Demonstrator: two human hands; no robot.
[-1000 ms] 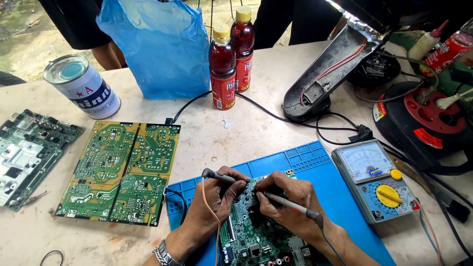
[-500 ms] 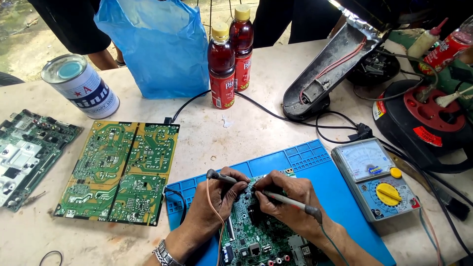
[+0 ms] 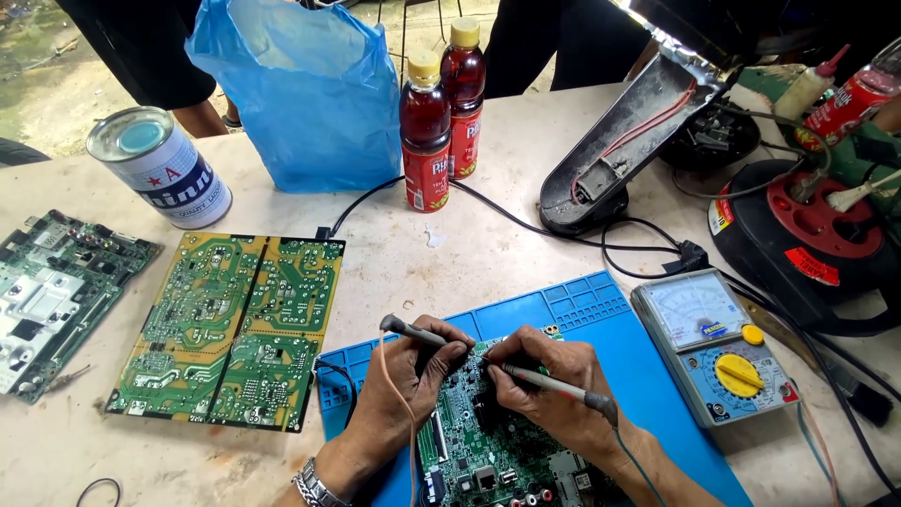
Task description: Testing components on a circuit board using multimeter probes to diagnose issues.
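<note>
Both hands have barely shifted since the earlier frames, staying bent over the green circuit board (image 3: 488, 441) on the blue work mat (image 3: 572, 314); the left hand (image 3: 404, 380) pinches a dark test probe (image 3: 413, 330) between thumb and fingers, tip down on the board; the right hand (image 3: 549, 399) grips a second probe (image 3: 554, 383) like a pen, its point touching the board near the other; an analogue multimeter (image 3: 713, 343) lies just beside the mat; two red bottles (image 3: 441, 113) stand well apart

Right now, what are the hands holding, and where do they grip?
Each holds a meter probe like a pen: left hand near the front of its probe, right hand mid-shaft on its probe.
</note>
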